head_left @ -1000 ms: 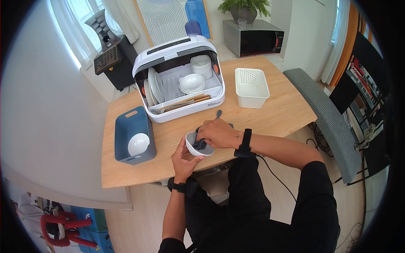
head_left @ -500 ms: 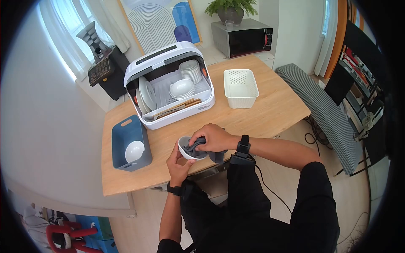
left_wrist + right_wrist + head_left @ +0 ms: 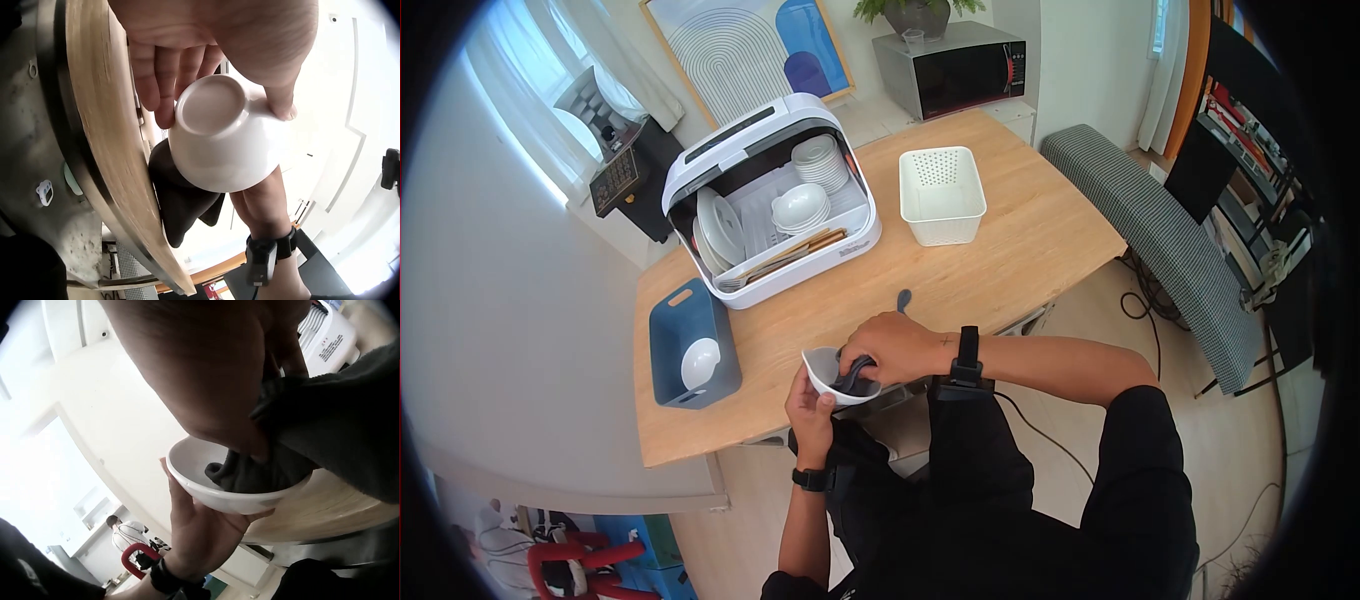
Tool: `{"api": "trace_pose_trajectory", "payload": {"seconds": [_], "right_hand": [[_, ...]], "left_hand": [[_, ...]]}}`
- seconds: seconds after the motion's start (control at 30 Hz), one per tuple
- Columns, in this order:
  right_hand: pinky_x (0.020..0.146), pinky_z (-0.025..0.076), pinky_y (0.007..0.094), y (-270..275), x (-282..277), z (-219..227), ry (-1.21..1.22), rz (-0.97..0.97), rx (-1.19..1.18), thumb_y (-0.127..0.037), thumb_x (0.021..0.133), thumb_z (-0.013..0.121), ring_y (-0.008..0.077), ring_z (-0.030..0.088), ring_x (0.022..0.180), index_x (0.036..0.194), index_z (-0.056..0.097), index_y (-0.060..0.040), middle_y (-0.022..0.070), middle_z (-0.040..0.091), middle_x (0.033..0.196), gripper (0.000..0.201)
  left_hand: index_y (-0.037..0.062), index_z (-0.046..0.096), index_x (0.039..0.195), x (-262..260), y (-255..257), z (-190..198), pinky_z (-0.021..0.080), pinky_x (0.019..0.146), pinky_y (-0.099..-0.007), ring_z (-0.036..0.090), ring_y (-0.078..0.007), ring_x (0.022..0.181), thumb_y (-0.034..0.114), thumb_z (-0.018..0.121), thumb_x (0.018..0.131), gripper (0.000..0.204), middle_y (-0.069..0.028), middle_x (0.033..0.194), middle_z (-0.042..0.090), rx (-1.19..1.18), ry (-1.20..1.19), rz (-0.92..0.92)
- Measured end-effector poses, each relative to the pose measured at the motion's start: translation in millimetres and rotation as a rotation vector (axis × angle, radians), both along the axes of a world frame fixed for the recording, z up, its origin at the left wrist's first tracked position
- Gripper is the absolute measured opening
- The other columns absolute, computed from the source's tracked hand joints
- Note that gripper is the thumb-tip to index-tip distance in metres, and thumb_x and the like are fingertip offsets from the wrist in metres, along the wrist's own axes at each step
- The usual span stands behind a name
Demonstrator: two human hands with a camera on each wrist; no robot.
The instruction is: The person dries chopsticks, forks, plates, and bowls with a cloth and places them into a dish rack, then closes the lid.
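Note:
My left hand [image 3: 810,415] holds a white bowl [image 3: 225,162], fingers on one side and thumb on the other. The left wrist view shows the bowl's round foot and underside. My right hand [image 3: 900,345] grips a dark grey cloth [image 3: 337,419] and presses a bunched part of it against the inside of the bowl. A loose part of the cloth hangs outside the rim, and in the head view one end shows beyond the right hand. The right fingertips are partly hidden by the cloth. Both hands are at the front edge of the wooden table [image 3: 1020,220].
A white dish dryer [image 3: 800,268] with its lid up holds plates, bowls, a stack of small dishes and cutlery. Left of it stands a blue bin [image 3: 722,385] with a white bowl [image 3: 700,363] inside. A white perforated basket [image 3: 945,232] stands at the back right.
The right hand has shifted and turned inside the bowl, moving the cloth with it. The bowl tilts differently in the left hand, and the head view has moved.

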State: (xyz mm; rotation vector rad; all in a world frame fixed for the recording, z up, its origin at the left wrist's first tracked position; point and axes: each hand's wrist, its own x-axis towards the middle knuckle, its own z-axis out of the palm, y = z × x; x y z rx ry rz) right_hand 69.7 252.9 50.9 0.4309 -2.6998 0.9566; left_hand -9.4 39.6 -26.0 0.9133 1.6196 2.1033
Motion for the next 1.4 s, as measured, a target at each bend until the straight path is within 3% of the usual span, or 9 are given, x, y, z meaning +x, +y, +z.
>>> {"api": "trace_pose_trajectory", "payload": {"seconds": [0.13,0.23,0.33,0.57,0.77,0.87,1.07,1.27,1.4], "right_hand": [[0.074,0.053,0.0396,1,7,12,-0.08,-0.013,-0.302,-0.007,0.074,0.077,0.0315,0.07,0.083,0.096,0.077,-0.0093,0.0092,0.076,0.097,0.022],[0.075,0.054,0.0391,-1,10,9,0.02,-0.05,-0.338,-0.008,0.075,0.077,0.0293,0.07,0.086,0.096,0.077,-0.0107,0.0073,0.075,0.098,0.022],[0.077,0.054,0.0393,-1,10,0,0.165,-0.07,-0.05,-0.009,0.076,0.075,0.0271,0.069,0.09,0.098,0.075,-0.0123,0.0053,0.075,0.098,0.022],[0.078,0.053,0.0409,4,16,-7,0.115,-0.04,0.085,-0.008,0.077,0.073,0.0274,0.068,0.092,0.097,0.075,-0.014,0.0042,0.074,0.097,0.021],[0.079,0.053,0.0406,1,20,2,-0.099,0.0,-0.156,-0.007,0.076,0.074,0.0278,0.068,0.091,0.096,0.076,-0.0133,0.0064,0.074,0.091,0.021],[0.079,0.053,0.0402,-3,18,0,-0.029,-0.026,-0.201,-0.008,0.076,0.075,0.0271,0.068,0.093,0.096,0.076,-0.0133,0.0055,0.074,0.092,0.021],[0.076,0.055,0.0383,-3,16,-1,0.219,-0.029,0.069,-0.007,0.075,0.073,0.0257,0.067,0.092,0.097,0.075,-0.0135,0.0037,0.072,0.098,0.023],[0.075,0.055,0.0389,-7,25,-2,0.128,-0.036,0.144,-0.004,0.072,0.072,0.0269,0.067,0.092,0.097,0.074,-0.0121,0.0046,0.072,0.096,0.026],[0.075,0.054,0.0404,-8,27,1,0.055,-0.005,-0.035,-0.005,0.073,0.074,0.0279,0.068,0.09,0.096,0.075,-0.0121,0.0063,0.073,0.092,0.024]], "left_hand": [[-0.0067,0.035,0.149,11,4,6,0.043,0.105,-0.0327,0.054,-0.0221,0.127,0.051,0.066,0.094,0.086,-0.015,0.138,0.055,-0.045,-0.001,0.043],[-0.003,0.032,0.152,18,8,0,0.044,0.106,-0.0332,0.052,-0.0223,0.131,0.056,0.05,0.102,0.079,-0.0136,0.143,0.051,-0.059,-0.058,-0.042],[-0.001,0.033,0.152,27,12,0,0.044,0.107,-0.0343,0.053,-0.0225,0.131,0.057,0.035,0.106,0.074,-0.0121,0.144,0.05,-0.069,-0.273,-0.09],[-0.0027,0.038,0.149,22,8,9,0.044,0.106,-0.0322,0.054,-0.0189,0.126,0.054,0.037,0.107,0.071,-0.0118,0.14,0.053,-0.086,-0.127,-0.046],[-0.0044,0.04,0.147,22,10,6,0.043,0.106,-0.0318,0.054,-0.0182,0.125,0.052,0.037,0.107,0.069,-0.0116,0.136,0.055,-0.114,-0.095,0.024],[-0.0044,0.044,0.144,26,9,0,0.043,0.106,-0.0317,0.054,-0.0185,0.125,0.052,0.033,0.108,0.068,-0.0118,0.135,0.056,-0.125,-0.16,0.035],[-0.003,0.051,0.136,37,9,9,0.049,0.1,-0.0353,0.059,-0.0189,0.118,0.049,0.03,0.11,0.062,-0.0114,0.13,0.059,-0.154,-0.419,0.02],[-0.0029,0.046,0.143,26,-4,22,0.052,0.096,-0.0334,0.061,-0.0176,0.114,0.047,0.033,0.11,0.062,-0.0096,0.127,0.061,-0.175,-0.238,0.009],[-0.002,0.042,0.148,27,-3,23,0.046,0.104,-0.0342,0.057,-0.02,0.122,0.047,0.033,0.109,0.063,-0.0111,0.134,0.057,-0.149,-0.143,-0.004]]}}
